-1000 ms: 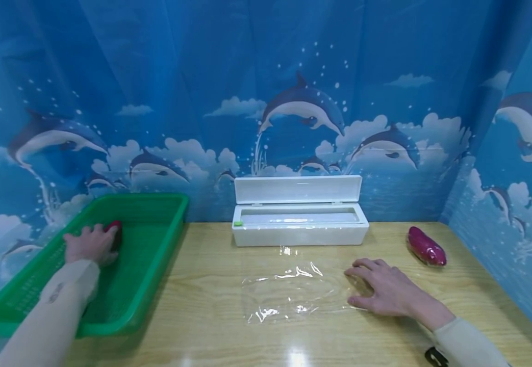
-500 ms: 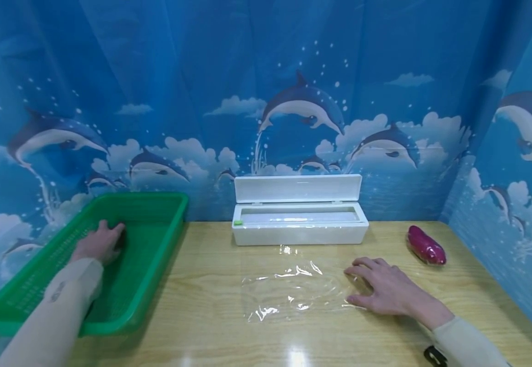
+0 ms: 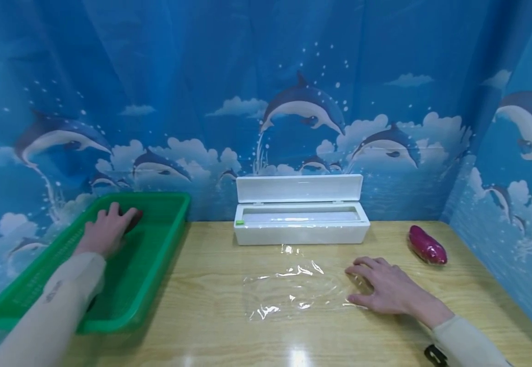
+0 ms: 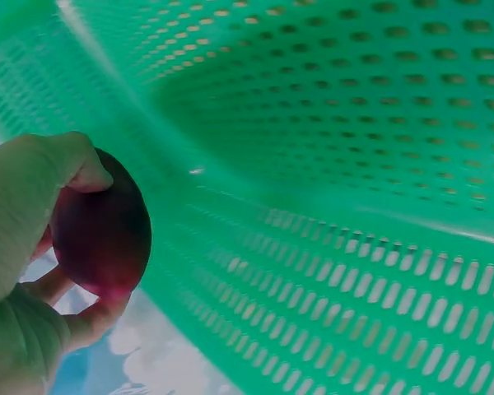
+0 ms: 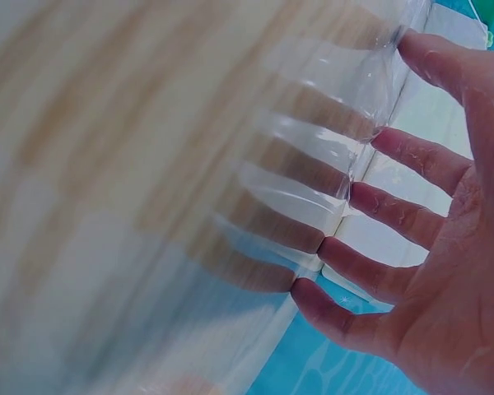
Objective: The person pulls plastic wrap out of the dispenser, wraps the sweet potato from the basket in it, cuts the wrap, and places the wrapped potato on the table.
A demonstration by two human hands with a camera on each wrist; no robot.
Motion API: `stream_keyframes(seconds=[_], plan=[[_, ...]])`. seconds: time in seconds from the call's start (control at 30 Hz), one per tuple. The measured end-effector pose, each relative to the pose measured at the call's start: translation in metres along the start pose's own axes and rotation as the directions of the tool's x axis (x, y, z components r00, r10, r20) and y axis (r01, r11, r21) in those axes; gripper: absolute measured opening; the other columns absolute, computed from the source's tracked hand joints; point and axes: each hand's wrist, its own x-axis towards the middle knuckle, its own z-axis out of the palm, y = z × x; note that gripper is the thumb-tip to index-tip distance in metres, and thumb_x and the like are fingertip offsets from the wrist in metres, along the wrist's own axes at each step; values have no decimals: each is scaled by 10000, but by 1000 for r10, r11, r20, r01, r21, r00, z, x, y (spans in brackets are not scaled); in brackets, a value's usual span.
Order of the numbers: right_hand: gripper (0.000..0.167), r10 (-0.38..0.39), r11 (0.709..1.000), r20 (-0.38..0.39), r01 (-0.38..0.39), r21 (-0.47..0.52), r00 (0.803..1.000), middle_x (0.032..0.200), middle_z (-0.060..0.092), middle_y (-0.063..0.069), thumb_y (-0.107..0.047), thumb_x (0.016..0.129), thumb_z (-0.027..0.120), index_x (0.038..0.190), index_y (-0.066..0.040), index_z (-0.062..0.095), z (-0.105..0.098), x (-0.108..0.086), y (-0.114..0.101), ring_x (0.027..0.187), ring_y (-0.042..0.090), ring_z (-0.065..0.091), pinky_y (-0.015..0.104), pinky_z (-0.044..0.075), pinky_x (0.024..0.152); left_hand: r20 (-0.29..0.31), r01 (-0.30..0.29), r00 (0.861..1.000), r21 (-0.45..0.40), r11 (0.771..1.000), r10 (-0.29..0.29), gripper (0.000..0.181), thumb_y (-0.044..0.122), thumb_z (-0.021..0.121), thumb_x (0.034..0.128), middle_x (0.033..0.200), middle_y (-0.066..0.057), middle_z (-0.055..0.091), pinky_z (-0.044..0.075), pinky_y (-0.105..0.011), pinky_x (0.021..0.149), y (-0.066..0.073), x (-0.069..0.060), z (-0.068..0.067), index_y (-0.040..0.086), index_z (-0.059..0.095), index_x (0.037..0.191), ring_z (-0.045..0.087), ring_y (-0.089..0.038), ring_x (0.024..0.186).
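Observation:
Inside the green basket (image 3: pixel 180 224), my left hand (image 3: pixel 104 232) grips a dark reddish-purple rounded object (image 3: pixel 134 220). The left wrist view shows the thumb and fingers of that hand (image 4: pixel 33 239) curled round the object (image 4: pixel 103 226), whose near end is all that shows. On the wooden table, my right hand (image 3: pixel 387 288) rests with spread fingers, their tips at the right edge of a clear film (image 3: pixel 293 295) lying flat. In the right wrist view the fingertips of this hand (image 5: pixel 428 206) touch the film (image 5: pixel 329 103).
A white box (image 3: pixel 302 235) with its lid raised stands at the table's back, holding a white roll (image 3: pixel 300 217). A shiny purple eggplant-like object (image 3: pixel 426 245) lies at the right, beyond my right hand. Blue dolphin-print curtains hang behind and on the right.
My left hand has moved right and toward the back of the basket with the dark object in its grip. My right hand has stayed in place on the film's edge.

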Motion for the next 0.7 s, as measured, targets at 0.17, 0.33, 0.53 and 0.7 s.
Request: stream_keyframes(seconds=[0.17,0.33,0.53,0.7], plan=[[658,1,1000,7,-1,1,1000,1367,622,122,-663,820,713,1297,-211,678,1,1,1,1188,407,605,644,537,828,-17,0,1000,5,1000,0,684,34,784,820,1212,-420,394,497,-701,670,12,0,-22,19,410,1393,482,-624,1021],[660,5,1000,16,-5,5,1000,1373,618,121,-665,819,713,1300,-215,676,1,1,0,1195,409,601,650,533,836,-87,-8,996,3,1000,8,686,30,762,837,1225,-401,412,492,-722,710,28,-8,-46,51,414,1428,496,-605,1024],[648,2,1000,18,-3,6,1000,1369,618,125,-660,821,713,1293,-217,679,1,1,1,1194,416,601,667,529,841,-201,-47,979,-18,999,43,688,5,774,819,1246,-372,441,498,-713,752,50,-20,-64,78,453,1423,503,-568,1023],[662,14,1000,47,-14,17,999,1380,612,128,-666,824,708,1306,-214,674,0,1,1,1206,418,593,673,525,855,-355,-156,927,-61,986,124,682,-3,819,772,1227,-347,508,524,-692,742,74,-37,-72,75,526,1384,552,-536,981]])
